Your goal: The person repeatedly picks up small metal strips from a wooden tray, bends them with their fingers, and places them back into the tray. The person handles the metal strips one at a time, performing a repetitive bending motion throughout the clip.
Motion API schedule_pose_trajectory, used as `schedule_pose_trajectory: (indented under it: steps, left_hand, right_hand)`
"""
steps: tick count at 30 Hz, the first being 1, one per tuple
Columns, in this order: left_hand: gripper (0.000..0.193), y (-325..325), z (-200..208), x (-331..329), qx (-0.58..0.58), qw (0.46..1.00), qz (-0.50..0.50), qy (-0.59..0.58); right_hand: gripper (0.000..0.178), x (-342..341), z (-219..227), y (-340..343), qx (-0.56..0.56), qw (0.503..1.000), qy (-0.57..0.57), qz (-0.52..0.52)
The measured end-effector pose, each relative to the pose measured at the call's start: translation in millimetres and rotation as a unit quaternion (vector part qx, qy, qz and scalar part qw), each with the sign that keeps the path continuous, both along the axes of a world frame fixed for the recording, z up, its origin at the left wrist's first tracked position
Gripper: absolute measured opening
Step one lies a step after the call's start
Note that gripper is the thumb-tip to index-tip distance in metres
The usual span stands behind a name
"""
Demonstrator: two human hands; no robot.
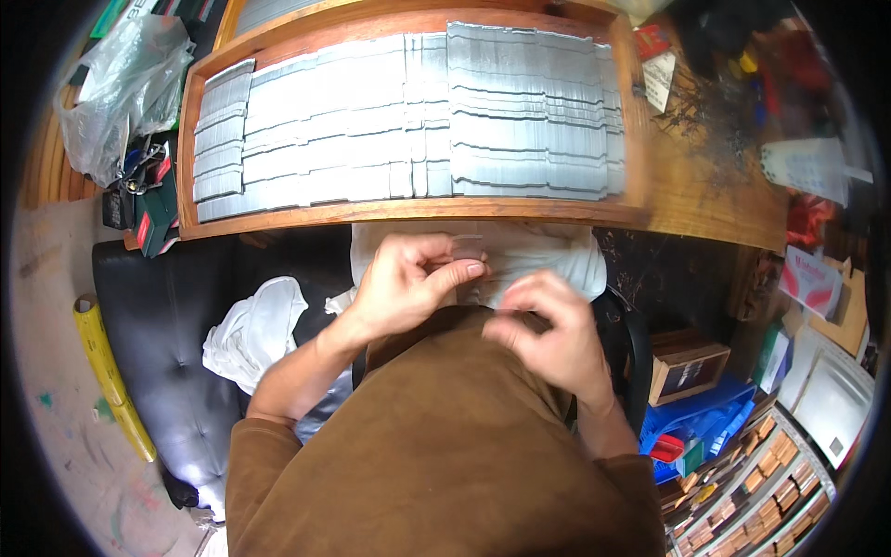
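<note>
My left hand [404,283] is closed, pinching a small, flat, grey-brown piece [469,246] between thumb and fingers, just in front of the tray's near edge. To its right, a little lower and apart from it, my right hand [552,330] is curled, thumb toward forefinger. Motion blurs its fingertips, so anything between them is too unclear to name. Beyond both hands lies a shallow wooden tray [390,213] packed with rows of thin silver-grey strips [325,121]. A whitish cloth [566,260] hangs below the tray, behind my hands.
A clear plastic bag [130,93] lies left of the tray. On the right, a lidded cup [803,167] stands on the wooden tabletop [715,209]. Lower right are a blue bin [696,427] and racks of small blocks [761,483]. A black padded seat [167,353] is at left.
</note>
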State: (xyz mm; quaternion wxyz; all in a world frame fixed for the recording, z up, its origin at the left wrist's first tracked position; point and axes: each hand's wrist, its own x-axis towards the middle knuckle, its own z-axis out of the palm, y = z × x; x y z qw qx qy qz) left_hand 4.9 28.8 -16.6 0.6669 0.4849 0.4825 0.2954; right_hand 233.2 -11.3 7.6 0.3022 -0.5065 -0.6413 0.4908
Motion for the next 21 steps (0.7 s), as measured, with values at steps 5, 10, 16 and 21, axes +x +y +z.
schedule_pose_trajectory:
  steps: [5, 10, 16, 21]
  left_hand:
    - [0.02, -14, 6, 2, 0.195, 0.977, 0.017, 0.081]
    - [0.021, -27, 1, -3, 0.227, 0.971, 0.034, 0.073]
    - [0.019, -29, 6, -5, 0.216, 0.972, 0.023, 0.088]
    - [0.02, -31, 1, -6, 0.219, 0.972, 0.029, 0.085]
  right_hand:
    - [0.031, -30, -6, 27, 0.055, 0.99, 0.122, -0.04]
    - [0.02, -41, -20, 28, 0.117, 0.985, 0.127, -0.008]
    - [0.02, -42, -20, 27, 0.109, 0.986, 0.125, 0.0]
    - [0.019, -42, -17, 28, 0.119, 0.984, 0.132, -0.006]
